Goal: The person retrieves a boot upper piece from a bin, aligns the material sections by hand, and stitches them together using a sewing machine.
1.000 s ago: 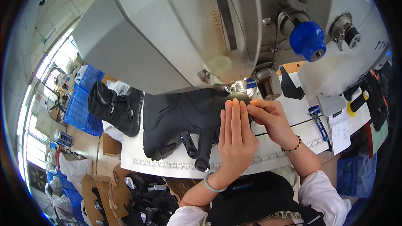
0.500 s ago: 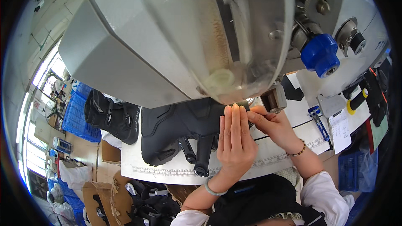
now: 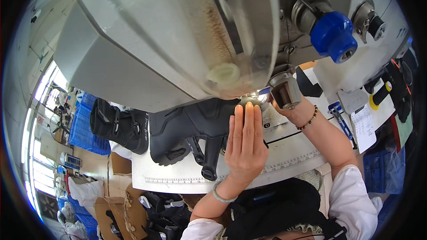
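A black boot (image 3: 191,122) lies on its side on the white sewing machine table (image 3: 169,173), its top end under the machine head (image 3: 147,40). Black straps with buckle ends hang from it toward the table's front edge. My left hand (image 3: 247,142) rests at the boot's top end, fingers stretched out flat and side by side, the tips close to the sewing area. Beyond it, my right hand (image 3: 297,111) reaches in beside the machine's needle area. A metal housing (image 3: 285,90) covers most of its fingers, so what they touch or hold is hidden.
Another black boot (image 3: 120,124) stands to the left, by blue crates (image 3: 89,129). Cardboard boxes (image 3: 120,218) with black pieces sit below the table's front. A blue knob (image 3: 333,35) juts from the machine. At right lie a blue-handled tool (image 3: 341,122), a paper (image 3: 364,129) and a thread spool (image 3: 380,98).
My right hand has moved away from beside my left fingertips, farther in behind the metal housing. My left hand stays flat on the boot. The whole view has shifted slightly.
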`<state>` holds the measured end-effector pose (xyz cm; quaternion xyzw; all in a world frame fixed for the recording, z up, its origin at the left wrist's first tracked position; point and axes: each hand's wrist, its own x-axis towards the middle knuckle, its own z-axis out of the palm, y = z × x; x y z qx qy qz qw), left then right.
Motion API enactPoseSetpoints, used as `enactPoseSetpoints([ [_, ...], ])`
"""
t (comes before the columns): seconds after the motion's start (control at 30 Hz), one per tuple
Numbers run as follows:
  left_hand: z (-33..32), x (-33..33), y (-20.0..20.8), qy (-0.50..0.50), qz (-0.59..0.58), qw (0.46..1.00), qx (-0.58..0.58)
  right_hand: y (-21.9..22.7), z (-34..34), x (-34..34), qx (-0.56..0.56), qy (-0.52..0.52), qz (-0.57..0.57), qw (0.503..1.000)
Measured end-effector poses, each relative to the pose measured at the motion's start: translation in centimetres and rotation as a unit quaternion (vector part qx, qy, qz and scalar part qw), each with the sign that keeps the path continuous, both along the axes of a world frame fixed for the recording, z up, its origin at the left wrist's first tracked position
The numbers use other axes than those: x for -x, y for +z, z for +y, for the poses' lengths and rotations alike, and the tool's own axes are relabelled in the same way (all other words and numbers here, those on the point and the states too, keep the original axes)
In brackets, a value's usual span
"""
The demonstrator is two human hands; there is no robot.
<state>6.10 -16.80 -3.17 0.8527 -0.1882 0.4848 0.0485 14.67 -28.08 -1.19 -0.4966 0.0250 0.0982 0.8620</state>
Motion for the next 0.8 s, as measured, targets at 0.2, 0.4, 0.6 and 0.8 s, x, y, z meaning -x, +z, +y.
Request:
enactPoseSetpoints([
  [0.2,1.4,-0.3,0.2,-0.034,0.002,0.999,-0.005,-1.0,0.8,0.3,0.027,-0.069,-0.025,0.997],
  [0.4,3.0,-0.7,0.8,-0.065,0.012,0.997,-0.025,0.5,1.3,1.8,-0.082,-0.099,-0.002,0.992],
  [0.6,4.3,-1.5,0.9,-0.12,0.008,0.992,-0.021,0.1,1.7,2.6,-0.122,-0.127,-0.032,0.984],
  [0.8,5.0,-2.0,1.2,-0.144,0.015,0.989,-0.02,-1.0,-0.4,2.9,-0.083,-0.073,-0.108,0.988],
])
